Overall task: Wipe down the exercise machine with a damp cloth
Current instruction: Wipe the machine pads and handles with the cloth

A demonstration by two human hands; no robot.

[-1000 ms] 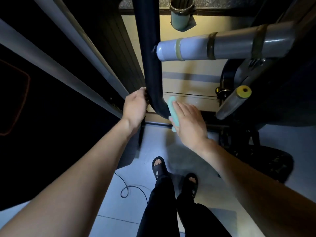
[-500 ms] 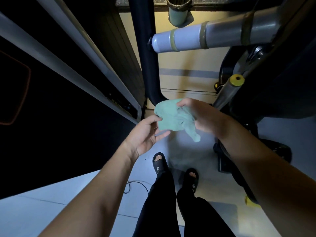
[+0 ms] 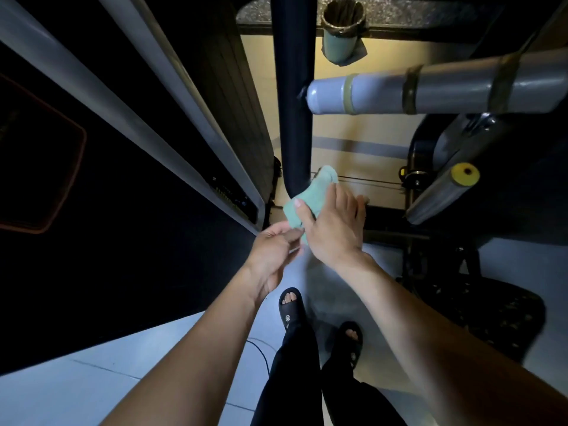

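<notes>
Mint-green damp cloth [image 3: 310, 199] is sitting bunched against the lower bend of the dark upright machine tube [image 3: 293, 96], near frame centre. The right hand [image 3: 333, 230] is grasping it, thumb across the front and fingers [image 3: 344, 198] lying over its far side. At 7 o'clock from the cloth, the left hand [image 3: 272, 252] is hovering with fingers loosely curled, touching the cloth's lower tip; whether it is gripping I cannot tell. A grey taped padded roller [image 3: 430, 92] is crossing at 1 o'clock, and a yellow-capped grey bar [image 3: 442, 195] is jutting in at 3 o'clock. Black sandals [image 3: 290, 309] are standing on the pale floor [image 3: 92, 392] below.
</notes>
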